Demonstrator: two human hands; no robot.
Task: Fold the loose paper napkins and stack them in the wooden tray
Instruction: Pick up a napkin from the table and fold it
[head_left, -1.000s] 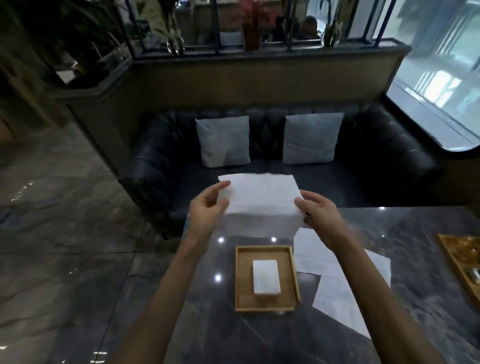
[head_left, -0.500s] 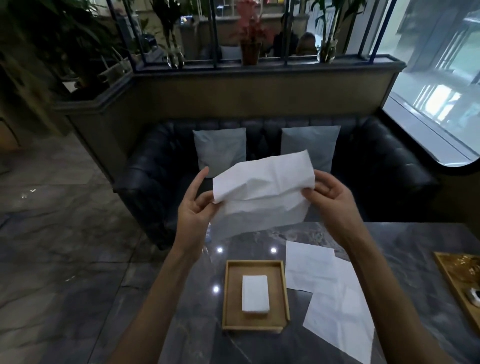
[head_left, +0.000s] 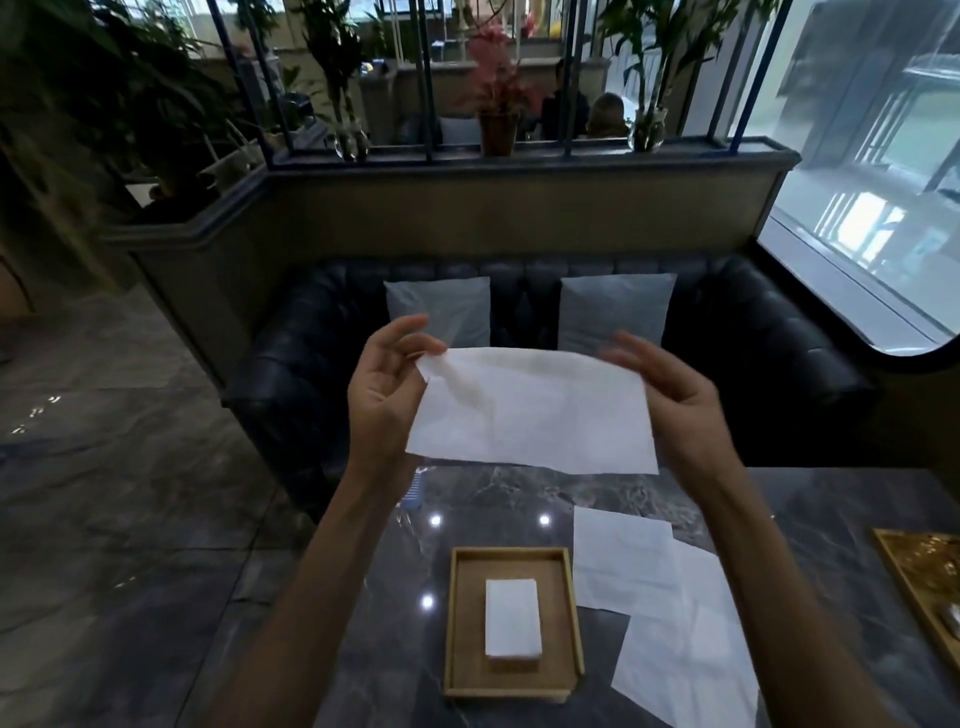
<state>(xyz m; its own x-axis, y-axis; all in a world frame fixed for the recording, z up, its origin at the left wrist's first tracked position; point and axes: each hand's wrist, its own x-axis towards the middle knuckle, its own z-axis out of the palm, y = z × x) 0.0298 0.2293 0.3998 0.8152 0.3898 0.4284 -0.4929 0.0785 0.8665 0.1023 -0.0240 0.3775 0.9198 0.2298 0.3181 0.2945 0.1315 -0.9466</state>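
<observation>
One black sofa is set behind the dark marble counter, and two pale cushions are propped against its back. Above the counter's far edge a wide white napkin is held up in the air, stretched out sideways. Two loose napkins are laid flat and overlapping on the counter, touching the right side of the wooden tray. The held napkin's upper left corner is pinched by the left hand, and its right edge is gripped by the right hand, whose fingertips are blurred. A small pile of folded napkins is placed in the middle of the tray.
</observation>
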